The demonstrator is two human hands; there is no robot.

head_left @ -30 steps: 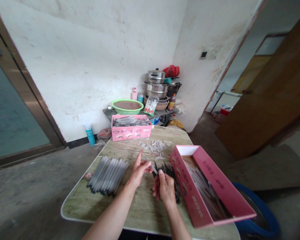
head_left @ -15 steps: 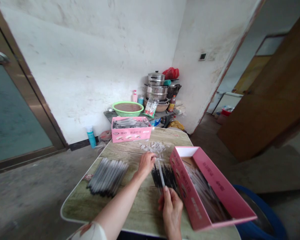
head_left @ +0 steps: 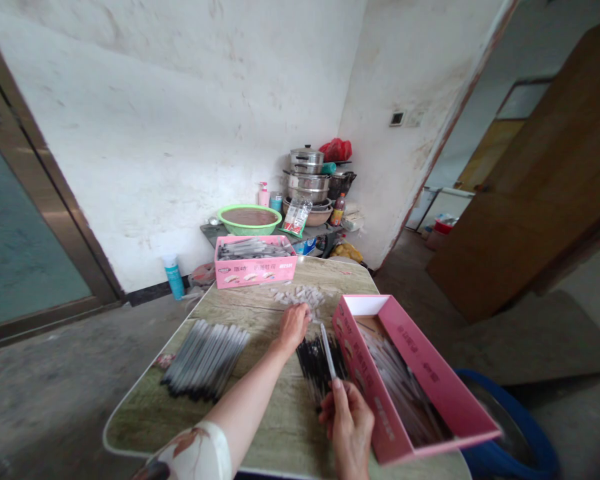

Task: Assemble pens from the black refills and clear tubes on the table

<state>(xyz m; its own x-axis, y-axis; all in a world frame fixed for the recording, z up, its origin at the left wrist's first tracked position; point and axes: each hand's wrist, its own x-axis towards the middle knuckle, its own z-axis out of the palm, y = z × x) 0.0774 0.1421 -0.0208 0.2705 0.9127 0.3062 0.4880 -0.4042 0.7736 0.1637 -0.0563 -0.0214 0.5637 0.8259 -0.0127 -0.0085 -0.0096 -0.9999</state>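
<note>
My right hand (head_left: 349, 420) pinches a whitish translucent pen barrel (head_left: 327, 350) between thumb and fingers, its far end tilted up and away. My left hand (head_left: 294, 327) has its fingertips closed together beside a scattered heap of small whitish plastic pieces (head_left: 303, 294); whether a piece is between them is hidden. Beneath the barrel lies a bunch of thin black sticks (head_left: 313, 367), like pen parts. To the left of my forearm, a row of translucent pens with dark ends (head_left: 207, 360) lies side by side on the wood-patterned table (head_left: 265, 433).
A long pink box (head_left: 415, 347) with loose translucent tubes stands at the table's right. Another pink box (head_left: 255, 272), full of pens, is at the far edge. Behind are a green basin (head_left: 250, 229) and stacked steel pots (head_left: 307, 180). A blue-rimmed tub (head_left: 540, 433) sits on the floor, right.
The view has shifted slightly. My left fingertips have drawn a little away from the barrel's far end, toward the small pieces. My right hand still holds the barrel.
</note>
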